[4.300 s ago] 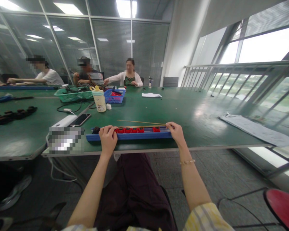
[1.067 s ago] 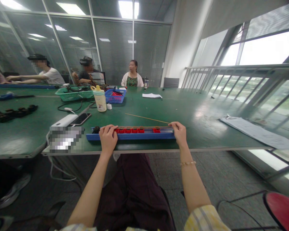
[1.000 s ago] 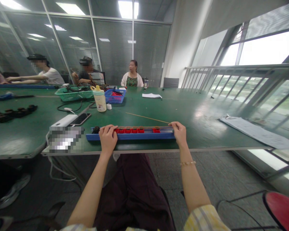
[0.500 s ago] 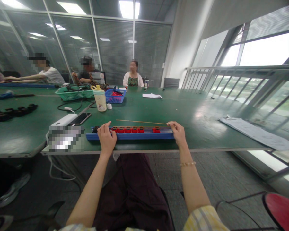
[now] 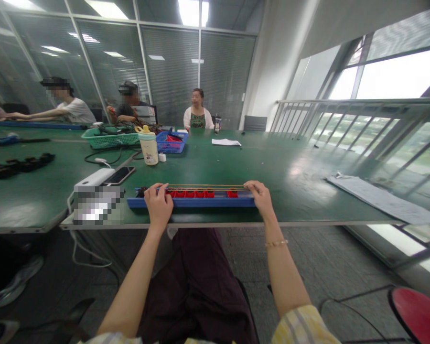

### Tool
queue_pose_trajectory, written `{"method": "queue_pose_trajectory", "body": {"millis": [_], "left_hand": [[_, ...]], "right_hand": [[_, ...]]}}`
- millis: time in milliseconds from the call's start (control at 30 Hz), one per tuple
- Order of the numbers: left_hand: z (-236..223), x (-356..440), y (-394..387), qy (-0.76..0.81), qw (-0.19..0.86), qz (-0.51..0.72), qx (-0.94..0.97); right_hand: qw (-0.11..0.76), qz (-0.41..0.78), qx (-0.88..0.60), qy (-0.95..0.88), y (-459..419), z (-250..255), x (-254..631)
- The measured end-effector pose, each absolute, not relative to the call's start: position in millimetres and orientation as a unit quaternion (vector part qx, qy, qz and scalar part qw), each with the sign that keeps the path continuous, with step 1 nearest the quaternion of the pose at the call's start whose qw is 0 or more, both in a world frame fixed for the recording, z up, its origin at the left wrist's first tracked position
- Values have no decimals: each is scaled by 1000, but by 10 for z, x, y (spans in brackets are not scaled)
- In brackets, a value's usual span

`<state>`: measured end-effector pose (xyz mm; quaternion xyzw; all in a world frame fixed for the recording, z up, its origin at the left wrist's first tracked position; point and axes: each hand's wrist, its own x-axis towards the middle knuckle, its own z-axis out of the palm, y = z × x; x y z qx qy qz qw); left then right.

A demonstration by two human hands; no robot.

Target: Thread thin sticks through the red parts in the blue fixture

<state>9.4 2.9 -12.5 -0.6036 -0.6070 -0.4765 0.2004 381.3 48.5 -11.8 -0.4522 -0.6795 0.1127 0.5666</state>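
Fingers of the left hand (image 5: 158,203) are curling over the upper edge of a long blue tray (image 5: 189,203) at 11 o'clock, partly open, while fingers of the right hand (image 5: 260,196) are bending over its far end at 1 o'clock; whether either hand is gripping anything cannot be told from this view. A thin tan rod (image 5: 204,186) is lying lengthwise along the tray's upper edge, between the hands and just above a row of red blocks (image 5: 186,194), with its ends close to both hands. The step in hand appears to be aligning the rod along that row, and the next move seems to call for keeping it level there. A dark object (image 5: 142,192) is sitting at the tray's left end. A white power bank (image 5: 93,177) and a smartphone (image 5: 120,176) are lying at 10 o'clock, and a cream bottle (image 5: 148,148) is standing at 11 o'clock. A blue basket (image 5: 170,142) and a green basket (image 5: 109,138) are sitting beyond it, while three co-workers (image 5: 197,110) are sitting farther off at 12 o'clock and 11 o'clock.
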Motion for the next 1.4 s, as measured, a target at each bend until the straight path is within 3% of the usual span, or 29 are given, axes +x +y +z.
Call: {"method": "queue_pose_trajectory", "body": {"millis": [833, 1400], "left_hand": [[-152, 72, 41, -612, 187, -467, -610], [-150, 69, 43, -618, 192, -455, -611]], "right_hand": [[552, 138, -477, -669, 547, -193, 3823], [521, 89, -515, -675, 558, -224, 3776]]}}
